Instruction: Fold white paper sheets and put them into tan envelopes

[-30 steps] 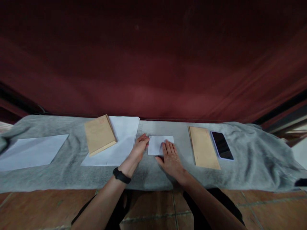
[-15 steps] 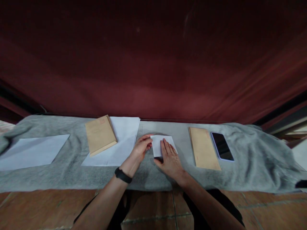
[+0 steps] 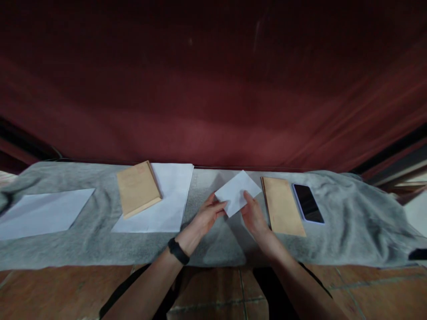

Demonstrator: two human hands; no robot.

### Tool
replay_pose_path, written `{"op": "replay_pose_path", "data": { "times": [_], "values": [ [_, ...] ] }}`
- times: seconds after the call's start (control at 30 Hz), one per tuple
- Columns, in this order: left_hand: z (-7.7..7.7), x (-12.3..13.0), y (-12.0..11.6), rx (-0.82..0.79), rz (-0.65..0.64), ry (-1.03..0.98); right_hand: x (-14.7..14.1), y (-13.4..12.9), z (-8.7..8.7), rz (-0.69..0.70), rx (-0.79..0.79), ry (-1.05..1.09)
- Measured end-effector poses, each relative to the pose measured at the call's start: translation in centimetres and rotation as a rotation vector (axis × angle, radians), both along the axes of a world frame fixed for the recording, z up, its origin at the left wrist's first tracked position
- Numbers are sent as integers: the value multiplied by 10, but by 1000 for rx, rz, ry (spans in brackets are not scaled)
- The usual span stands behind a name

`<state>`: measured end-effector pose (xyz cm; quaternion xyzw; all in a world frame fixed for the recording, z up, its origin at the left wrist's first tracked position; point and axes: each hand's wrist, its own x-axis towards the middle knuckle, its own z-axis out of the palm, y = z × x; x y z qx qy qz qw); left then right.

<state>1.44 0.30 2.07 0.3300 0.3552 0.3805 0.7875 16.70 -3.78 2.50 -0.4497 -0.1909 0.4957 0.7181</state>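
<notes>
Between my hands a folded white paper is held tilted, raised off the grey cloth. My left hand, with a black band on its wrist, pinches its lower left side between thumb and fingers. On the lower right edge, my right hand grips it with the thumb on top and the fingers hidden beneath. Just right of that hand lies a stack of brown envelopes.
A grey cloth covers the long low surface. At left, more brown envelopes rest on white sheets, with another white sheet farther left. A phone lies at right. A dark red panel rises behind.
The folded paper has been lifted off the cloth and turned to a diagonal. My right hand has gone from pressing flat on it to gripping its edge; my left hand moved right and nearer.
</notes>
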Motion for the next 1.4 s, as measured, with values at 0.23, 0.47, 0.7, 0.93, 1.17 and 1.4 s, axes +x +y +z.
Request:
{"op": "replay_pose_path", "data": {
  "times": [0.23, 0.47, 0.7, 0.93, 1.17, 1.4],
  "values": [
    [-11, -12, 26, 174, 118, 343, 24, -1, -26, -2, -210, -355],
    [-19, -22, 39, 549, 106, 812, 34, -8, -34, 61, -316, -1187],
    [-10, -15, 19, 826, -45, 1226, 25, -11, -28, 143, -446, -1506],
    [-9, -3, -6, 1056, -50, 1576, 27, -8, -33, 117, -417, -1558],
    [-31, 8, -17, 1269, -204, 1401, 30, -6, -33, 95, -401, -1597],
    [-32, 7, -18, 1342, -255, 1394, 15, -7, -35, 110, -170, -1622]
  ]
}}
